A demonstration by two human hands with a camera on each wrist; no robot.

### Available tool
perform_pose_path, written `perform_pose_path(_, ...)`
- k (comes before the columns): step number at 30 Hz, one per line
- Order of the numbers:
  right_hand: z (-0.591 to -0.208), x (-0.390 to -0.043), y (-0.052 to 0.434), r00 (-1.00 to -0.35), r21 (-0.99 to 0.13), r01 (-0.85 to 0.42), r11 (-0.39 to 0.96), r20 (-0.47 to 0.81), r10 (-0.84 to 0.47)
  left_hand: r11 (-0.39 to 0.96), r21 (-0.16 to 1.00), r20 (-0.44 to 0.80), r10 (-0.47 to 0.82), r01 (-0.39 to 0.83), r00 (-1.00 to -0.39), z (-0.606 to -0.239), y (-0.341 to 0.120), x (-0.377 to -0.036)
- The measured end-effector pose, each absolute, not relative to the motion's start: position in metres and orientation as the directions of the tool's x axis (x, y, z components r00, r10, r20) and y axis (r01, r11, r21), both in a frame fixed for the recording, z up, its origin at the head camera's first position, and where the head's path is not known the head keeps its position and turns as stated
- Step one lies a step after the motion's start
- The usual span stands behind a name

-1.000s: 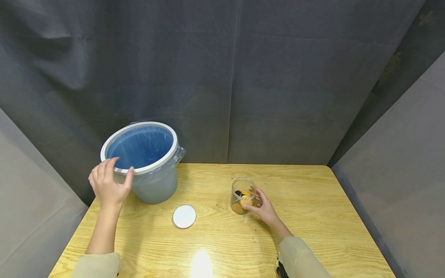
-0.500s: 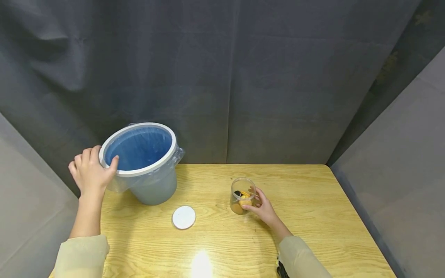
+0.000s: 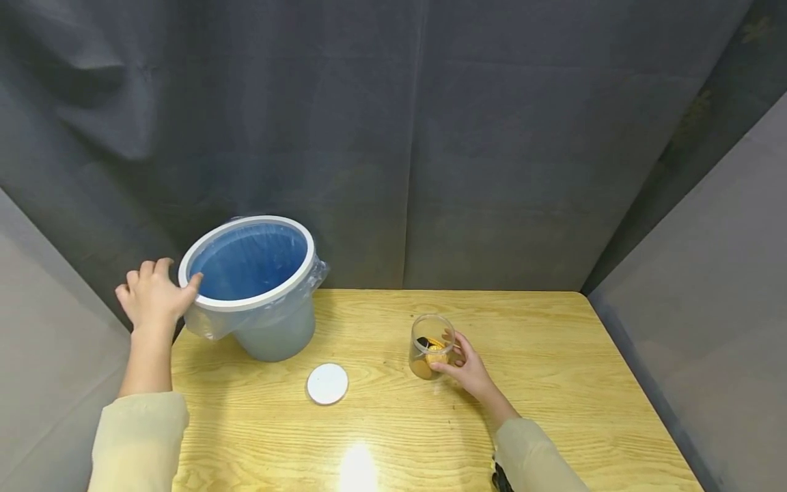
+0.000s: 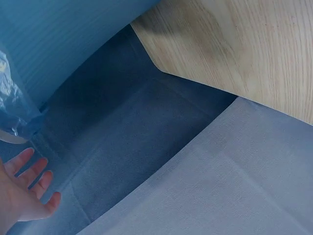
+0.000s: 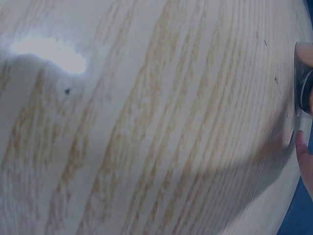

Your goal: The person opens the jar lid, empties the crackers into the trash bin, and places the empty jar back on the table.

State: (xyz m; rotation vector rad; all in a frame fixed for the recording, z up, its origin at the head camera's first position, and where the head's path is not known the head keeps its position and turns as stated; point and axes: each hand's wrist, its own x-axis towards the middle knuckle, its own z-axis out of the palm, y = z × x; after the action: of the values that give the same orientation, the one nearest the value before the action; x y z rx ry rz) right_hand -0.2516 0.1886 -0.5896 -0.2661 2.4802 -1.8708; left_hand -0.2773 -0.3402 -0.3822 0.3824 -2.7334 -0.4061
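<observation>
My left hand point(image 3: 154, 297) is at the left side of a grey bin point(image 3: 279, 335), fingers spread, the thumb right at its white rim. In the left wrist view the relaxed fingers of the left hand point(image 4: 19, 191) lie below the bin's wall point(image 4: 68, 44) and grip nothing. A clear, lidless jar point(image 3: 418, 345) stands on the table, with yellow-orange and black pieces inside. My right hand point(image 3: 472, 372) holds the jar from its right side, thumb in front, other fingers partly hidden behind. The right wrist view catches only the edge of the jar point(image 5: 303, 73).
A white round disc point(image 3: 327, 384), like a lid, lies on the wooden table point(image 3: 553, 383) between bin and jar. A clear plastic liner point(image 3: 316, 272) hangs over the bin's rim. A dark object point(image 3: 501, 477) shows beside the right sleeve. Grey curtains point(image 3: 504, 150) surround the table.
My left hand has moved left from the bin's front rim, over the rim's left part, to its outer left side. The right hand has stayed on the jar.
</observation>
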Motion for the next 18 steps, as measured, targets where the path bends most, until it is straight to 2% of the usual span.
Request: perform_pose_path(18, -0.587, -0.250, 0.188, -0.985, -0.950, -0.119, 0.288, 0.077, -0.152, 0.944, 0.255, 0.058, -0.231, -0.210, -0.971, -0.369, -0.347, -0.284)
